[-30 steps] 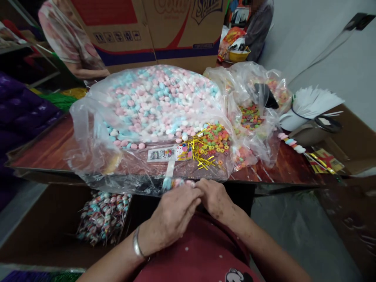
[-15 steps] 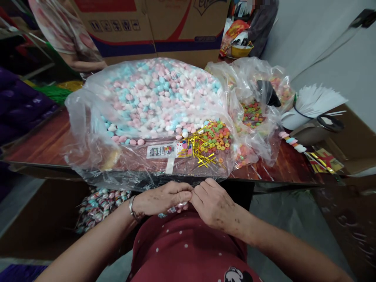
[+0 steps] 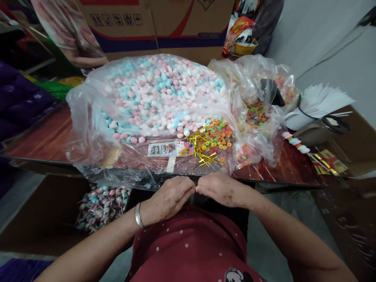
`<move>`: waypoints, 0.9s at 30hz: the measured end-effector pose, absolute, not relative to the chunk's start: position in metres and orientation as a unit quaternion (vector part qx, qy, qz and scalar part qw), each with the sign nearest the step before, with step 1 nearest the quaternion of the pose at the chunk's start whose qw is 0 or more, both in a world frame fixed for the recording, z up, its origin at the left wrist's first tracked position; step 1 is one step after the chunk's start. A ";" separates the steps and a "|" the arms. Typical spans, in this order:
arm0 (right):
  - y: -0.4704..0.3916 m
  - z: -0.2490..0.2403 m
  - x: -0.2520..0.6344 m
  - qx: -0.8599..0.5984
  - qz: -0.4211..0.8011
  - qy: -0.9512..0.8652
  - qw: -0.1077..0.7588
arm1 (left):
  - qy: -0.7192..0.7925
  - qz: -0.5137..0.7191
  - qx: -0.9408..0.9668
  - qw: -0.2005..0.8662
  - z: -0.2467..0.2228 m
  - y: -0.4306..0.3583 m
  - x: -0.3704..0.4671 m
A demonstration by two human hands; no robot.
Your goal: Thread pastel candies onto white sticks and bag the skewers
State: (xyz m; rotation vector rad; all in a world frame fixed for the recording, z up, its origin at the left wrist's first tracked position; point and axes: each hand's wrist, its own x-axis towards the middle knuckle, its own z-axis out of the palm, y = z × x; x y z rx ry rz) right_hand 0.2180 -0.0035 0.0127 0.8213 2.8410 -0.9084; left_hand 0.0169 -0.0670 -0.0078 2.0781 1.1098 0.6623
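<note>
My left hand [image 3: 173, 197], with a silver bracelet at the wrist, is closed with its palm downward. The wrapped pink and blue marshmallows seen under it earlier are now hidden behind the fingers. Against its fingertips, my right hand [image 3: 221, 190] is closed in a pinch; whatever lies between the fingers is too small to make out. Both hands are just in front of the table edge. Beyond them lie gold twist ties [image 3: 202, 147], a printed label card [image 3: 163, 149] and ring-shaped gummies [image 3: 219, 135]. A big clear bag of pink, blue and white marshmallows [image 3: 164, 94] is behind these.
Below left, a cardboard box [image 3: 26, 223] contains many wrapped marshmallow skewers [image 3: 102, 205]. On the table's right stand a mug of white sticks [image 3: 302, 117], a dark mug [image 3: 320, 131] and a marshmallow skewer [image 3: 295, 142]. A large carton [image 3: 164, 29] and another person's arm [image 3: 88, 60] are behind.
My hands have turned and drawn level, fingertips meeting near the table edge. The pink and blue wrapped marshmallows under my left hand have gone out of sight. The view has shifted slightly.
</note>
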 end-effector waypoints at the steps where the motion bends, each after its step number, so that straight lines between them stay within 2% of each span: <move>1: 0.007 0.012 0.221 0.287 -0.324 0.901 -0.026 | 0.451 0.282 0.756 0.381 -0.008 -0.065 0.017; 3: 0.029 0.007 0.226 0.370 -0.324 0.859 -0.139 | 0.498 0.337 0.634 0.486 -0.009 -0.060 0.016; 5: 0.050 -0.001 0.228 0.440 -0.207 0.852 -0.193 | 0.517 0.390 0.494 0.580 -0.010 -0.054 0.018; 8: 0.070 -0.016 0.222 0.457 -0.031 0.881 -0.116 | 0.505 0.447 0.348 0.652 -0.013 -0.047 0.023; 10: 0.073 -0.022 0.215 0.446 0.039 0.892 -0.064 | 0.495 0.464 0.301 0.670 -0.014 -0.045 0.027; 15: 0.073 -0.028 0.207 0.422 0.090 0.901 -0.041 | 0.450 0.497 0.249 0.699 -0.014 -0.043 0.033; 18: 0.071 -0.024 0.208 0.447 0.060 0.890 -0.062 | 0.431 0.521 0.231 0.700 -0.014 -0.042 0.035; 20: 0.064 -0.020 0.209 0.467 0.014 0.875 -0.129 | 0.420 0.531 0.232 0.699 -0.014 -0.041 0.037; 24: 0.034 -0.015 0.204 0.442 -0.203 0.814 -0.317 | 0.401 0.524 0.266 0.703 -0.018 -0.039 0.041; 27: 0.012 -0.017 0.197 0.388 -0.378 0.762 -0.356 | 0.408 0.511 0.276 0.704 -0.019 -0.038 0.046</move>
